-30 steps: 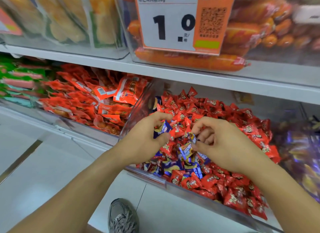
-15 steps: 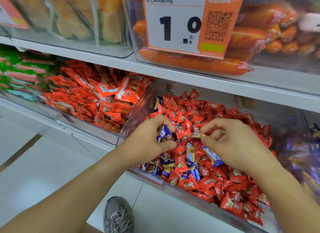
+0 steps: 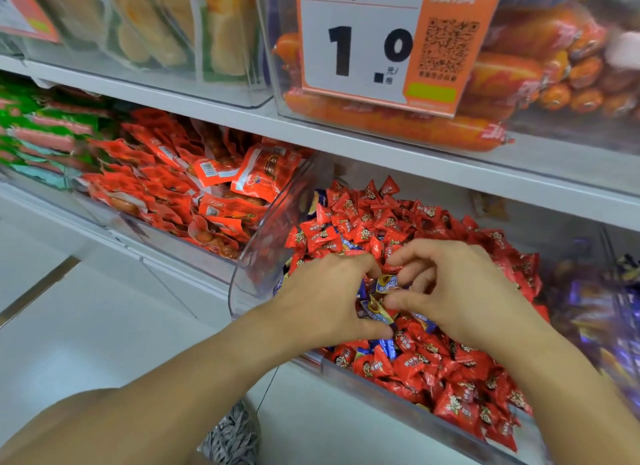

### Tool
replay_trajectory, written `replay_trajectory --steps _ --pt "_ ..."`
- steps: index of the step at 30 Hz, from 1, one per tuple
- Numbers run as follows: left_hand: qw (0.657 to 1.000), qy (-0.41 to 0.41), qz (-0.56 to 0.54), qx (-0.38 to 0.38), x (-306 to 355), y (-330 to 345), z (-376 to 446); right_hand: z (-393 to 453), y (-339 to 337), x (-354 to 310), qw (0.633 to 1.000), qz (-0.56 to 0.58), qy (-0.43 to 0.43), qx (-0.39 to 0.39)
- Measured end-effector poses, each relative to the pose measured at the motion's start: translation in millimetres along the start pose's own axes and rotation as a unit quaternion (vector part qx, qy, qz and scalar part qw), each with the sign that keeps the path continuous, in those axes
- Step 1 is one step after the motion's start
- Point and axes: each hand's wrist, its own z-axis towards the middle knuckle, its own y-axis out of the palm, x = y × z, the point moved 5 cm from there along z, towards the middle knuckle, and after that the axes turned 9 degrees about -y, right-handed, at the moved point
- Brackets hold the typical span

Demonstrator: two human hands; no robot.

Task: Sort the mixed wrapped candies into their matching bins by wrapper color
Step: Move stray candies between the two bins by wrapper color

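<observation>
Both hands had dropped lower into the clear bin since half a second earlier and closed toward each other, until they nearly met over its front-middle. The left hand was curled, thumb and fingers closed on blue-wrapped candies, though how many it held could not be told. The right hand had its thumb and forefinger pinched narrowly on another blue piece just beside the left thumb, the other fingers bent above it.

The blue candies lay scattered among the red-wrapped candies that filled most of the bin, thickest under and just in front of the hands, with a few against the bin's left wall. To the right of the bin, a neighbouring bin of purple-blue sweets showed only as a blur; it was likely where they belonged.

Such pieces looked light and small, with glossy film that would probably slip under a flat press and crinkle without harm. A pinch on the flared, crimped end of the wrapper, or across the plump middle, seemed the surest hold. Gathering several in the left palm risked dropping one back into the red heap.
</observation>
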Motion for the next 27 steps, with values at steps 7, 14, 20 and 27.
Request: replay_trajectory --steps 7,14,20,27 --pt "0.999 -0.004 0.035 -0.005 -8 4 11 3 19 1 0.984 -0.153 -0.025 -0.082" --pt "0.992 -0.029 -0.126 0.004 -29 -14 3 4 8 4 0.993 -0.114 -0.017 -0.004" --pt "0.943 -0.087 -0.315 -0.068 -21 -11 3 -4 -11 5 0.983 0.144 -0.017 0.116" --pt "0.894 -0.02 -0.415 -0.166 33 -10 -3 -34 -21 2 0.956 0.278 -0.061 0.073"
